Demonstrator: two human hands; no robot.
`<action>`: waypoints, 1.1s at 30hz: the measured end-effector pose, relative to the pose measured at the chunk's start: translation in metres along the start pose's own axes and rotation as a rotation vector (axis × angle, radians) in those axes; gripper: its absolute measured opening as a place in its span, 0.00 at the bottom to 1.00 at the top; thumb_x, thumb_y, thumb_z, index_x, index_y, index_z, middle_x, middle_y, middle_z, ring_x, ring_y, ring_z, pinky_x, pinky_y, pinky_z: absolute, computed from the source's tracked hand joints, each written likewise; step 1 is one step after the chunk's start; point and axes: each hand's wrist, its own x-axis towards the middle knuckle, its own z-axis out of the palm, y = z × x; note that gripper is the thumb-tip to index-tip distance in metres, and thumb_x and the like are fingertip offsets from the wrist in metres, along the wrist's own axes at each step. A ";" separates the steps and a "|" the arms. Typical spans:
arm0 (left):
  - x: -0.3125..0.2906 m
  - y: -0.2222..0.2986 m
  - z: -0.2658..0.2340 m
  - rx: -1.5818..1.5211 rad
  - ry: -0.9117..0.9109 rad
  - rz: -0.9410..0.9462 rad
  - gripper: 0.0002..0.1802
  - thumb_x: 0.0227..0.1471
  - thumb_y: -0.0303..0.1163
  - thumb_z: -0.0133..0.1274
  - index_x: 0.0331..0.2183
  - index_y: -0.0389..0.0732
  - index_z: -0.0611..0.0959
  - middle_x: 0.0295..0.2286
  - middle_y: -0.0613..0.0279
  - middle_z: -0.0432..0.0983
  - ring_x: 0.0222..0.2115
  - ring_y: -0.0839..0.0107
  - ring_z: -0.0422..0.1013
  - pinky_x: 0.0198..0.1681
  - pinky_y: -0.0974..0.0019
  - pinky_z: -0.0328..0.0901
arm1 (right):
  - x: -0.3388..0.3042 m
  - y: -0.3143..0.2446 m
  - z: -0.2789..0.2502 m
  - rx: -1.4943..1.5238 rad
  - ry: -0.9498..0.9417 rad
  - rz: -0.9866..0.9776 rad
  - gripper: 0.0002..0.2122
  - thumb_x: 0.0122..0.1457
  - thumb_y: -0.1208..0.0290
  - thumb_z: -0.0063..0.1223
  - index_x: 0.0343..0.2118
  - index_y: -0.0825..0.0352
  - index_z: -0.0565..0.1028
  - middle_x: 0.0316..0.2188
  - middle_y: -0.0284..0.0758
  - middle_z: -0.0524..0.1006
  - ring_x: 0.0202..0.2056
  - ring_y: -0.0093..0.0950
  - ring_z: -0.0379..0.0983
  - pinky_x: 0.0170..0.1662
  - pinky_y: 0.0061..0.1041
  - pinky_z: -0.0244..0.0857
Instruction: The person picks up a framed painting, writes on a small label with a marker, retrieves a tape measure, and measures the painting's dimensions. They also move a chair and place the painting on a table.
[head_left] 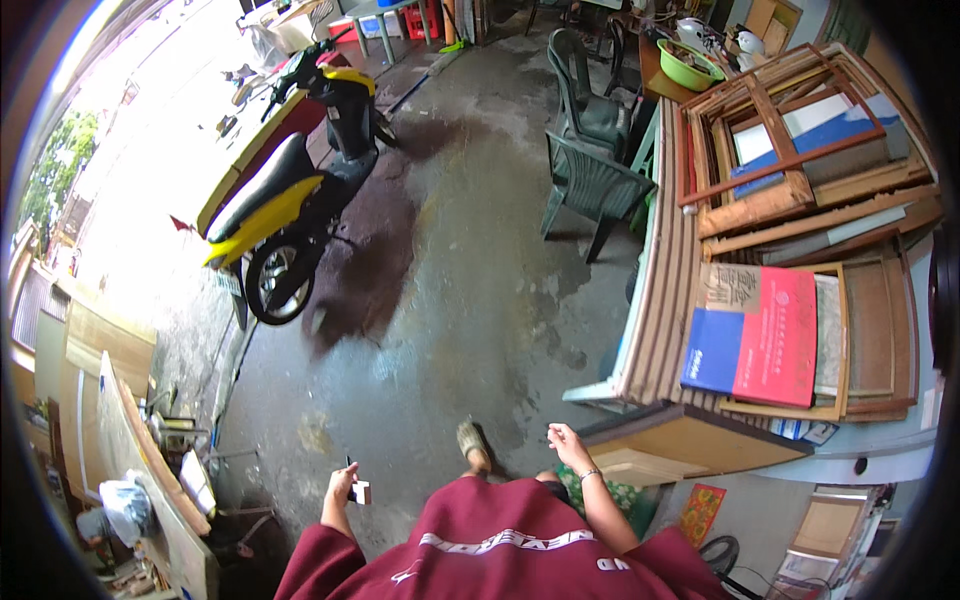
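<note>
My left hand [341,486] is closed around a small pale block-like thing [361,492], with a thin dark tip [349,462] sticking up beside it; their exact kind is too small to tell. To the right, my right hand [569,447] is held out with its fingers curled, and nothing shows in it. A band circles that wrist. Between the hands, one shoe [472,441] of mine shows on the concrete floor [440,330]. The right hand is nearest the corner of a wooden board-edged table [690,445].
A yellow and black scooter [300,190] stands ahead on the left. Green plastic chairs [595,180] are ahead on the right. Wooden frames [790,190] and a flattened red and blue carton [750,340] lie on a slatted top. A leaning board [150,450] is at the near left.
</note>
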 end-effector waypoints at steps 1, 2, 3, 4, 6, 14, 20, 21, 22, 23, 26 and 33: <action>0.017 0.024 -0.006 -0.091 0.023 0.043 0.22 0.58 0.45 0.61 0.17 0.44 0.78 0.16 0.68 0.70 0.17 0.74 0.65 0.24 0.64 0.59 | 0.028 -0.030 0.012 -0.142 -0.043 -0.002 0.20 0.68 0.56 0.54 0.54 0.66 0.75 0.40 0.43 0.83 0.40 0.32 0.81 0.44 0.30 0.74; 0.030 0.053 0.000 -0.081 0.028 0.061 0.22 0.58 0.45 0.61 0.18 0.44 0.78 0.16 0.70 0.69 0.18 0.75 0.64 0.24 0.65 0.58 | 0.050 -0.054 0.020 -0.164 -0.049 -0.027 0.20 0.67 0.57 0.54 0.53 0.66 0.75 0.40 0.44 0.83 0.40 0.32 0.81 0.45 0.30 0.74; 0.045 0.080 0.009 -0.123 0.008 0.077 0.22 0.58 0.45 0.61 0.18 0.44 0.78 0.16 0.70 0.68 0.18 0.75 0.63 0.24 0.65 0.57 | 0.074 -0.076 0.027 -0.192 -0.058 -0.054 0.19 0.67 0.57 0.54 0.53 0.66 0.75 0.40 0.44 0.83 0.40 0.32 0.82 0.45 0.30 0.74; 0.060 0.110 0.019 -0.163 -0.015 0.091 0.21 0.58 0.45 0.60 0.19 0.44 0.78 0.16 0.71 0.68 0.18 0.76 0.63 0.24 0.65 0.57 | 0.099 -0.097 0.032 -0.220 -0.066 -0.078 0.19 0.67 0.57 0.55 0.53 0.66 0.76 0.41 0.45 0.82 0.41 0.33 0.82 0.46 0.31 0.74; 0.094 0.168 0.049 -0.193 -0.100 0.065 0.22 0.59 0.46 0.60 0.19 0.46 0.76 0.17 0.73 0.67 0.18 0.77 0.61 0.24 0.66 0.57 | 0.149 -0.133 0.034 -0.049 -0.173 -0.022 0.16 0.70 0.65 0.50 0.54 0.71 0.73 0.43 0.39 0.81 0.40 0.27 0.79 0.46 0.27 0.75; 0.213 0.427 0.121 0.120 -0.113 0.196 0.23 0.58 0.50 0.61 0.24 0.42 0.79 0.19 0.69 0.70 0.20 0.75 0.64 0.25 0.65 0.60 | 0.403 -0.343 0.000 0.082 -0.177 -0.061 0.18 0.72 0.60 0.47 0.55 0.69 0.72 0.44 0.39 0.81 0.42 0.24 0.79 0.48 0.27 0.72; 0.277 0.568 0.100 0.053 -0.049 0.086 0.22 0.57 0.49 0.61 0.22 0.42 0.79 0.19 0.69 0.71 0.19 0.76 0.64 0.25 0.65 0.60 | 0.618 -0.538 -0.023 0.106 -0.205 -0.307 0.16 0.72 0.64 0.48 0.55 0.69 0.72 0.44 0.39 0.81 0.43 0.25 0.79 0.48 0.27 0.73; 0.291 0.584 0.098 0.039 -0.035 0.068 0.22 0.57 0.48 0.61 0.22 0.41 0.79 0.19 0.69 0.71 0.20 0.75 0.64 0.26 0.65 0.60 | 0.651 -0.575 -0.030 0.125 -0.206 -0.347 0.16 0.72 0.64 0.47 0.55 0.69 0.72 0.44 0.39 0.80 0.44 0.25 0.78 0.50 0.27 0.73; 0.306 0.600 0.098 0.025 -0.020 0.045 0.22 0.57 0.48 0.61 0.22 0.41 0.79 0.19 0.68 0.71 0.20 0.75 0.64 0.26 0.65 0.60 | 0.677 -0.621 -0.037 0.138 -0.206 -0.358 0.16 0.73 0.64 0.46 0.55 0.70 0.72 0.44 0.39 0.80 0.44 0.25 0.78 0.50 0.27 0.72; 0.319 0.624 0.106 0.035 -0.012 0.010 0.22 0.56 0.48 0.62 0.21 0.41 0.80 0.19 0.68 0.71 0.20 0.75 0.64 0.26 0.64 0.60 | 0.708 -0.651 -0.048 0.138 -0.186 -0.403 0.16 0.73 0.64 0.46 0.55 0.71 0.71 0.44 0.39 0.80 0.44 0.25 0.78 0.50 0.26 0.72; 0.369 0.699 0.124 0.051 0.017 -0.117 0.22 0.54 0.47 0.63 0.21 0.39 0.81 0.19 0.66 0.73 0.21 0.73 0.66 0.27 0.62 0.61 | 0.795 -0.721 -0.077 0.153 -0.108 -0.475 0.17 0.73 0.64 0.46 0.56 0.72 0.71 0.44 0.39 0.80 0.44 0.26 0.78 0.50 0.26 0.72; 0.522 0.983 0.190 -0.003 0.004 0.203 0.23 0.57 0.49 0.61 0.21 0.43 0.78 0.19 0.68 0.71 0.21 0.74 0.66 0.27 0.62 0.59 | 0.941 -0.829 -0.180 0.129 0.274 -0.428 0.17 0.73 0.59 0.45 0.55 0.66 0.74 0.43 0.37 0.83 0.41 0.24 0.80 0.46 0.23 0.70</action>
